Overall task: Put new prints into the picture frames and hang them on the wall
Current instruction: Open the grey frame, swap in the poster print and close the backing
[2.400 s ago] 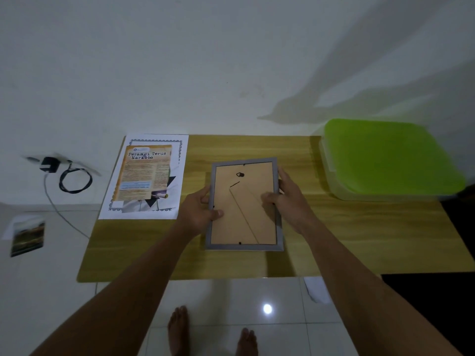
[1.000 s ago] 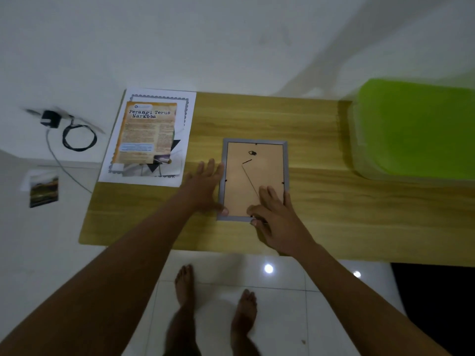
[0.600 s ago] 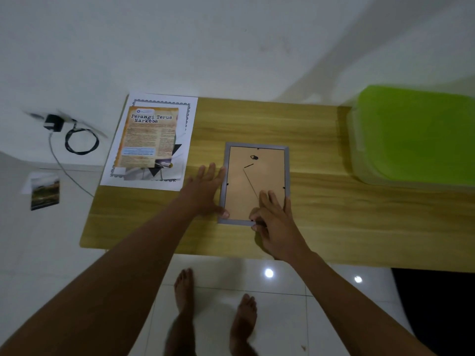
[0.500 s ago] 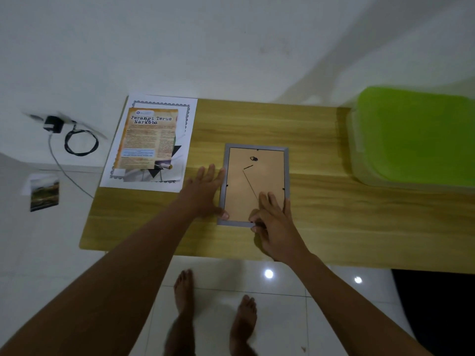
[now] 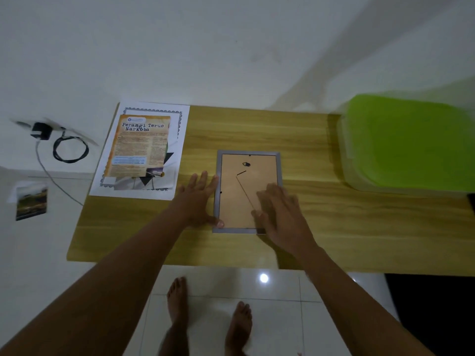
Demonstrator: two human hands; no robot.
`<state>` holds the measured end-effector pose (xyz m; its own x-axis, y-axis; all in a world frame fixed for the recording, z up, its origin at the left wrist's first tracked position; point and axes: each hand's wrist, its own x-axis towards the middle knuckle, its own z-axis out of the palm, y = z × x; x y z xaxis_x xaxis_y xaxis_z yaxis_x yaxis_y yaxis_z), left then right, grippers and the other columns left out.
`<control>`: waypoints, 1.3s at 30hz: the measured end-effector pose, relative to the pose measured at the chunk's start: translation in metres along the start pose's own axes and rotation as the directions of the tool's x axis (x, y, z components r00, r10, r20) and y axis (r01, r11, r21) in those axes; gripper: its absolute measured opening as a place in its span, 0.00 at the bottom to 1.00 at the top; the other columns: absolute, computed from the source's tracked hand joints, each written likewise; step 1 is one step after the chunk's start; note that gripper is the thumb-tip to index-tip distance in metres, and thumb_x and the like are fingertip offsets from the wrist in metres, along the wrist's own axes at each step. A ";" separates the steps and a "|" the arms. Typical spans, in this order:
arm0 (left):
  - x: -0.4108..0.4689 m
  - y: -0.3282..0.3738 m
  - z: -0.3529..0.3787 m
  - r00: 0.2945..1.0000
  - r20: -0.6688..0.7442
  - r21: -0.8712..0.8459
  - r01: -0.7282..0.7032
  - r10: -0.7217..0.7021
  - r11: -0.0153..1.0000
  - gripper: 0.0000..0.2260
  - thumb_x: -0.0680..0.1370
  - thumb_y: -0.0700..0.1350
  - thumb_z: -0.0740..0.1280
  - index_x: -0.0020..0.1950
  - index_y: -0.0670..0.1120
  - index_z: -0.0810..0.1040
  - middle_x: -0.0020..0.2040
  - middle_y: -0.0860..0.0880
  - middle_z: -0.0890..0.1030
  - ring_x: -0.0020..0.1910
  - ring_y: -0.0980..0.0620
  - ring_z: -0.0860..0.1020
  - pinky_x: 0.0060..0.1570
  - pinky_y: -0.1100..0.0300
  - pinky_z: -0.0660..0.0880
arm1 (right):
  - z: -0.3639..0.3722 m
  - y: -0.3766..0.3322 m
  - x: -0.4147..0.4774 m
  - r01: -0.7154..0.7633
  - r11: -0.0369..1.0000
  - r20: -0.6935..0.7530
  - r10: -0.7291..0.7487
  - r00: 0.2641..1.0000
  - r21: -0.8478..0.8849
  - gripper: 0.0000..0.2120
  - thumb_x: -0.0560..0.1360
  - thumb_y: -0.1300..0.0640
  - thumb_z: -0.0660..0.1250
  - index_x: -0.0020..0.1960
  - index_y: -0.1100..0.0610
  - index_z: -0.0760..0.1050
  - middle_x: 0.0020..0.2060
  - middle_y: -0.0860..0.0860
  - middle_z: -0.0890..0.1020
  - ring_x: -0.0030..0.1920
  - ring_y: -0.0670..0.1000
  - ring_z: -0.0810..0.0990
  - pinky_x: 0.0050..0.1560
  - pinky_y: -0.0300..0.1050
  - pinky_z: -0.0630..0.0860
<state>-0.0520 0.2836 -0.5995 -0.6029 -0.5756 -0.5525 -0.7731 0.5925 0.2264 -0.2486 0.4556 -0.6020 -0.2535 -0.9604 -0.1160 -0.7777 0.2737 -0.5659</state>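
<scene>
A white wall [image 5: 180, 47] is seen behind a wooden desk [image 5: 334, 227], whose far edge meets it. A green-lidded plastic box [image 5: 411, 142] is set at the desk's right far corner, against the wall. Bare desk surface is left between that box and the picture frame [image 5: 248, 191], and along the near edge. A printed sheet [image 5: 144, 150] is laid flat at the left far corner, its left margin overhanging the desk's left edge. The picture frame is laid face down near the desk's middle, backing board upward, its edges roughly parallel to the desk's. The left hand [image 5: 196, 201] is spread flat on the desk, fingers against the frame's left edge, thumb on its near left corner. The right hand [image 5: 280, 214] is pressed open-fingered, blurred, on the backing's near right part. A small photo [image 5: 31, 200] and a cable [image 5: 69, 150] are noted on the floor, left.
</scene>
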 end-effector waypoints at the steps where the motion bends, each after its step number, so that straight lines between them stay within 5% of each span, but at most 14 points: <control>1: 0.000 0.000 -0.001 1.000 0.009 0.000 -0.002 0.002 1.000 0.58 0.65 0.67 0.73 0.78 0.54 0.35 0.79 0.47 0.34 0.77 0.42 0.35 0.74 0.39 0.45 | -0.008 0.005 0.010 -0.047 0.999 -0.018 0.046 0.999 -0.014 0.25 0.82 0.45 0.56 0.77 0.51 0.60 0.79 0.53 0.58 0.79 0.55 0.50 0.77 0.61 0.47; 8: 0.002 0.004 -0.007 0.999 0.026 0.064 0.018 -0.020 0.998 0.58 0.66 0.64 0.74 0.78 0.54 0.35 0.79 0.47 0.36 0.78 0.41 0.38 0.73 0.34 0.48 | -0.025 0.032 0.044 -0.088 0.985 0.146 0.110 0.983 -0.146 0.26 0.85 0.51 0.52 0.81 0.55 0.52 0.80 0.52 0.53 0.80 0.51 0.50 0.78 0.56 0.46; 18: 0.004 0.008 -0.010 0.998 0.052 0.038 0.035 -0.037 0.999 0.60 0.64 0.61 0.77 0.78 0.55 0.34 0.79 0.47 0.34 0.78 0.42 0.37 0.70 0.31 0.49 | -0.017 0.031 0.043 -0.143 0.988 0.061 0.146 0.987 -0.054 0.33 0.82 0.52 0.58 0.81 0.58 0.46 0.75 0.56 0.68 0.74 0.56 0.66 0.77 0.56 0.47; 33: 0.004 0.012 -0.015 0.997 0.050 0.073 0.057 -0.060 0.996 0.62 0.62 0.62 0.78 0.78 0.55 0.32 0.78 0.46 0.33 0.77 0.39 0.35 0.71 0.30 0.48 | -0.024 0.028 0.041 -0.142 0.990 0.049 0.141 0.989 0.018 0.29 0.82 0.52 0.59 0.80 0.55 0.53 0.76 0.52 0.65 0.76 0.55 0.63 0.78 0.55 0.47; 36: 0.011 0.013 -0.018 0.994 0.082 0.065 0.071 -0.077 0.995 0.66 0.60 0.62 0.79 0.76 0.54 0.29 0.77 0.45 0.30 0.76 0.38 0.33 0.70 0.29 0.46 | -0.034 0.029 0.056 -0.067 0.990 0.040 0.073 0.997 -0.124 0.29 0.81 0.42 0.58 0.78 0.53 0.58 0.76 0.54 0.65 0.75 0.56 0.62 0.75 0.61 0.55; 39: 0.015 0.013 -0.018 0.992 0.106 0.036 0.067 -0.071 0.997 0.67 0.59 0.62 0.80 0.75 0.55 0.28 0.76 0.45 0.28 0.74 0.38 0.30 0.69 0.29 0.44 | -0.040 0.026 0.088 -0.013 0.974 -0.018 0.009 1.000 -0.228 0.28 0.81 0.43 0.59 0.75 0.56 0.63 0.73 0.58 0.67 0.74 0.58 0.62 0.72 0.59 0.59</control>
<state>-0.0748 0.2725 -0.5905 -0.5224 -0.5534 -0.6487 -0.8044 0.5722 0.1596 -0.3141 0.3807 -0.5938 -0.2710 -0.9566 -0.1069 -0.8848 0.2913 -0.3636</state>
